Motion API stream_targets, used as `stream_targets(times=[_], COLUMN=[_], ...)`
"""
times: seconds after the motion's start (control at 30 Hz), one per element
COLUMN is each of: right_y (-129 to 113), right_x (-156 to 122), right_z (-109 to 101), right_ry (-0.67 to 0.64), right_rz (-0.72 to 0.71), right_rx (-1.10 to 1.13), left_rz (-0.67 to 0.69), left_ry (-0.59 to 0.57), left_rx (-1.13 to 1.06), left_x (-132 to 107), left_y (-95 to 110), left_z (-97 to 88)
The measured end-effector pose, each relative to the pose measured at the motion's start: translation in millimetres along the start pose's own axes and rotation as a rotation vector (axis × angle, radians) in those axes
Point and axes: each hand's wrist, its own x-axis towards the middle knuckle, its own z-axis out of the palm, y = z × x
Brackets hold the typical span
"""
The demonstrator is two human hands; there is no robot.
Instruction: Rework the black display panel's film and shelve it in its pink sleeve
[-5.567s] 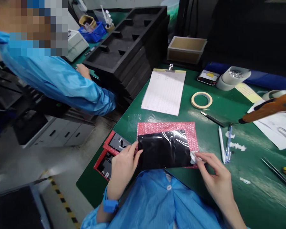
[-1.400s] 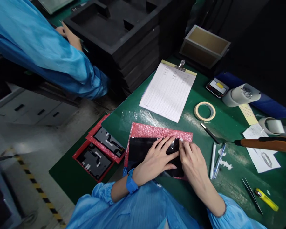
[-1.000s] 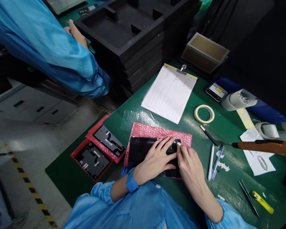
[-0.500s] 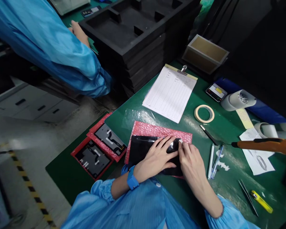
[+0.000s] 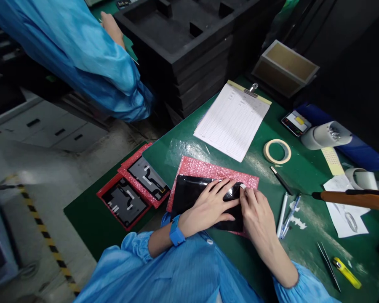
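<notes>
A glossy black panel (image 5: 185,195) lies on a pink bubble-wrap sheet (image 5: 208,167) at the near edge of the green table. My left hand (image 5: 208,206) rests flat across the panel with its fingers spread, and a blue band circles that wrist. At the panel's upper right corner, my right hand (image 5: 257,210) has its fingers pinched together on a small white tab (image 5: 243,186). Part of the tab and the panel's right edge are hidden by my fingers. Further left, two grey-and-black panels (image 5: 147,176) lie in pink and red wrapping.
Above the panel sits a clipboard (image 5: 233,120) with paper. To the right are a tape roll (image 5: 265,152), pens (image 5: 281,214), tweezers (image 5: 330,269), a yellow cutter (image 5: 347,272) and an orange-handled tool (image 5: 353,199). Black foam trays (image 5: 189,63) are stacked behind; a co-worker's blue sleeve (image 5: 91,63) shows at left.
The camera view has shifted slightly. My left hand stays flat on the black panel, and my right fingers remain at its upper right corner, with slightly more of the white tab showing.
</notes>
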Motion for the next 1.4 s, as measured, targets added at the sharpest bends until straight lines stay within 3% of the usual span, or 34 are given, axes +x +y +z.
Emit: stream_targets(times=[0.13, 0.23, 0.37, 0.57, 0.7, 0.8, 0.93, 1.07, 1.23, 1.4], right_y=[10, 16, 8, 8, 15, 7, -4, 5, 17, 3], right_x=[7, 6, -4, 2, 4, -1, 0, 8, 6, -4], right_z=[7, 1, -5, 11, 2, -7, -2, 6, -1, -4], right_ry=[0.002, 0.026, 0.013, 0.005, 0.065, 0.081, 0.084, 0.092, 0.129, 0.099], right_rz=[0.044, 0.071, 0.039, 0.072, 0.103, 0.066, 0.028, 0.071, 0.126, 0.095], right_rx=[0.02, 0.028, 0.073, 0.097, 0.103, 0.119, 0.134, 0.151, 0.18, 0.199], left_rz=[-0.005, -0.013, -0.004, -0.005, -0.014, -0.013, -0.001, 0.0, -0.01, -0.007], left_ry=[-0.001, 0.014, -0.001, -0.005, 0.0, 0.004, 0.032, 0.021, -0.005, -0.001], left_rx=[0.013, 0.014, 0.003, 0.005, 0.008, -0.001, -0.013, -0.005, -0.008, -0.018], left_x=[0, 0, 0, 0, 0, 0, 0, 0, 0, 0], left_y=[0, 0, 0, 0, 1, 1, 1, 1, 1, 1], left_z=[0.9, 1.8, 1.6, 2.4, 2.1, 1.1, -0.5, -1.6, -2.5, -3.9])
